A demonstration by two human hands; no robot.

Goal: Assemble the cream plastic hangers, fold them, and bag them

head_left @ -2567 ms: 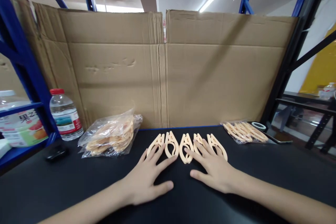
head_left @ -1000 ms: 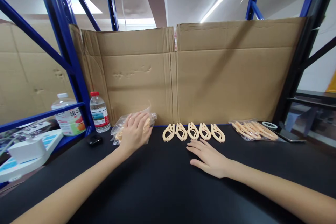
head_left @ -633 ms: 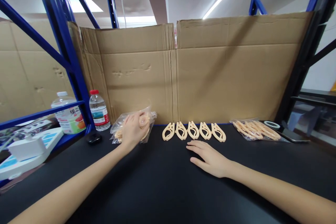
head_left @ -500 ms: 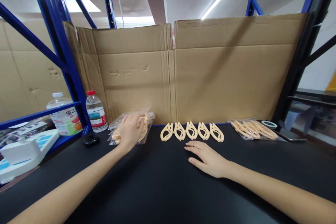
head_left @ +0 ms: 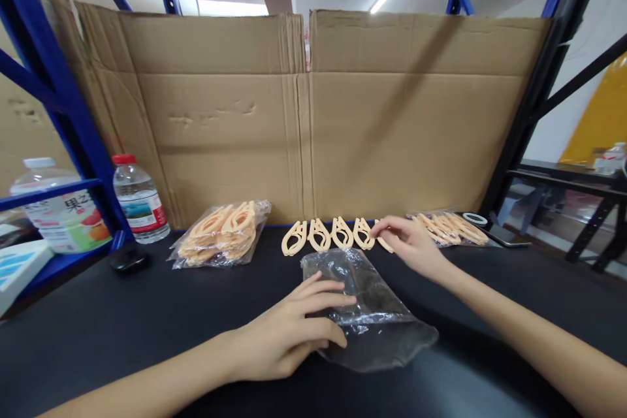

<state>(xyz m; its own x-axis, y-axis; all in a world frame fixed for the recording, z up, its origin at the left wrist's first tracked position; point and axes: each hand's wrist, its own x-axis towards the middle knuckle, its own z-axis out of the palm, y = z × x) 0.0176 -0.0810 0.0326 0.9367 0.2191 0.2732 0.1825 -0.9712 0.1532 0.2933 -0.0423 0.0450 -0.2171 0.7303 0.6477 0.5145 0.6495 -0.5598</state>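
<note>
A clear plastic bag point(head_left: 377, 320) lies flat on the black table in front of me. My left hand point(head_left: 298, 326) rests over its left side, fingers spread and stretched out. Behind the bag runs a row of several beige plastic clips point(head_left: 341, 234), standing side by side near the cardboard. At the row's right end, my right hand point(head_left: 411, 245) has its bent fingers closed on the last clip point(head_left: 385, 245), which they partly cover. To the left sits a clear bag of stacked beige clips point(head_left: 223, 233); another bag of clips point(head_left: 448, 228) lies behind my right hand.
Cardboard panels point(head_left: 220, 111) stand along the table's back edge. On the left are a water bottle point(head_left: 140, 202) with a red cap and a black mouse-like object point(head_left: 128, 258). A phone point(head_left: 507, 236) and a pale ring point(head_left: 475, 218) lie at the right.
My left hand has left the bag of stacked clips and moved right and nearer me. A flat clear bag now lies under it. My right hand has moved to the row's right end.
</note>
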